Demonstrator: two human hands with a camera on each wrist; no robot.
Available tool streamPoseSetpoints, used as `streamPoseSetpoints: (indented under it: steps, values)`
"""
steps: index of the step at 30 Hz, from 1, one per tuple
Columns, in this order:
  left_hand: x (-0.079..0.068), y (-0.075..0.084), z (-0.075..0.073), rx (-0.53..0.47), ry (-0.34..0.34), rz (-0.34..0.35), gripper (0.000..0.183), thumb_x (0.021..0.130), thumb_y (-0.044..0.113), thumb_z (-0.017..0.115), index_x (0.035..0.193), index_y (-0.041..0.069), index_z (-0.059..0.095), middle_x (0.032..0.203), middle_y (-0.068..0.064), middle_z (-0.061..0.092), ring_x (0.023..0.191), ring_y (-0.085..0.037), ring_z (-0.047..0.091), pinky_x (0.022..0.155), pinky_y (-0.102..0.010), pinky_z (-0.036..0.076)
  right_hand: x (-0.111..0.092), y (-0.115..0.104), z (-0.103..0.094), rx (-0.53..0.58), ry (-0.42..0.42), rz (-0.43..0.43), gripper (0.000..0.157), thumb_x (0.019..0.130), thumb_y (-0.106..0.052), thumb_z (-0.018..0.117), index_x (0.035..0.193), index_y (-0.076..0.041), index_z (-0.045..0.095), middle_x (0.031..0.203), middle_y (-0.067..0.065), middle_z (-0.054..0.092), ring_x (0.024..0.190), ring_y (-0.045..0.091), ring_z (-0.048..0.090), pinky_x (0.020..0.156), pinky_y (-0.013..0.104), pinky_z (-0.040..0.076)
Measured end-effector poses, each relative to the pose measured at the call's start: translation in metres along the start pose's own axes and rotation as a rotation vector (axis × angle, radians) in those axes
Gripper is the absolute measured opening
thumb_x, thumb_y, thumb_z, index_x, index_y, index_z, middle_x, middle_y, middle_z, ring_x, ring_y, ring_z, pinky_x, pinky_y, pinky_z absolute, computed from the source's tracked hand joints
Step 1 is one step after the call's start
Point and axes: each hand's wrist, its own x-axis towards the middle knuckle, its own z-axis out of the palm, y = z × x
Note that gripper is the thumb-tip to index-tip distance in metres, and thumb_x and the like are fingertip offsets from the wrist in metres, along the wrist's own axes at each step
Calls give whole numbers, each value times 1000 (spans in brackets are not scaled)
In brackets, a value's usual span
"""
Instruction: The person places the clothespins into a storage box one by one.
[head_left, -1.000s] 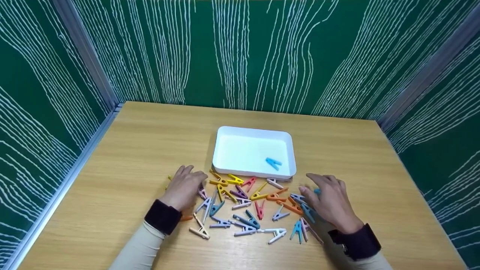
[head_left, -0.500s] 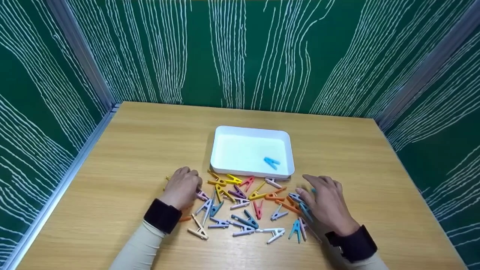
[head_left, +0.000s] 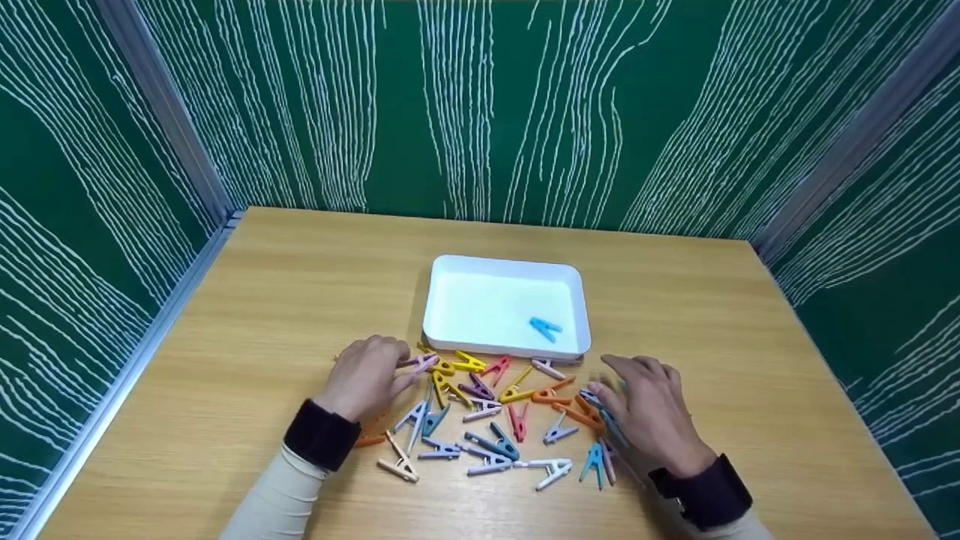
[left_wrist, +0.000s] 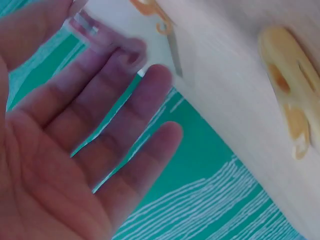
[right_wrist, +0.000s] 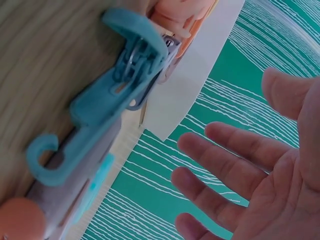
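Note:
In the head view my left hand point(head_left: 364, 379) pinches a pale pink clothespin point(head_left: 422, 363) between thumb and fingers, just above the pile's left edge. The left wrist view has that pink clothespin point(left_wrist: 107, 40) at the fingertips, slightly blurred, while the other fingers extend. My right hand point(head_left: 656, 409) hovers at the pile's right side with relaxed, spread fingers and holds nothing. Near it, the right wrist view shows a teal clothespin point(right_wrist: 120, 95) large and close. A white tray point(head_left: 487, 296) behind the pile contains one light blue clothespin point(head_left: 545, 328).
Many-coloured clothespins are scattered before the tray, among them a red one point(head_left: 517, 421), a white one point(head_left: 551, 472) and a cream one point(head_left: 399, 461). Green panels with white lines point(head_left: 457, 112) enclose the wooden table point(head_left: 315, 262) at the back and sides.
My left hand has picked up the pink clothespin from the pile's left side and lifted it toward the tray. The right hand has barely shifted.

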Motion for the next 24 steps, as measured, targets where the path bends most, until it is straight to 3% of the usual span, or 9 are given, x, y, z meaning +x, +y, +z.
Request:
streamPoseSetpoints:
  steps: [5,11,24]
  values:
    - [8,8,2,-37,59,-19,25,88,34,82,84,12,70,76,2,61,70,-18,53,66,-38,47,0,-2,3,-1,-11,-10,49,98,-38,70,136,-7,65,128,18,68,123,42,54,106,63,27]
    - [26,23,-2,-24,81,6,27,90,34,80,90,8,73,80,-1,65,77,-20,58,72,-39,53,0,-3,5,-6,3,-21,50,98,-39,70,135,-6,65,128,17,69,122,41,54,105,61,28]
    - [81,50,-5,192,33,-2,34,96,39,73,97,5,74,91,-8,67,90,-26,60,85,-42,55,0,-3,7,-16,18,-23,50,97,-39,72,133,-5,66,127,18,69,121,41,56,103,60,31]
